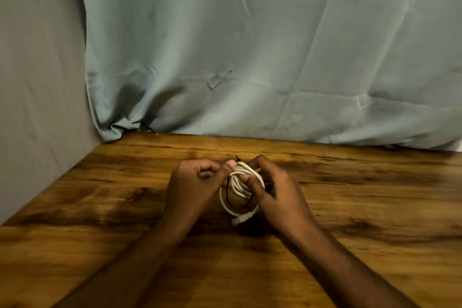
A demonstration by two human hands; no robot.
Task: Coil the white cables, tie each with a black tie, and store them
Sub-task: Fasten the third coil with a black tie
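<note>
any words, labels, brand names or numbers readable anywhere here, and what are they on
None: no text can be read in this view.
white cable: plain coil, and no marking shows on its connector end.
black tie: a thin strand, no tag.
left hand and right hand: both hold the coil, nothing printed in sight.
wooden table and cloth backdrop: only grain and creases.
</note>
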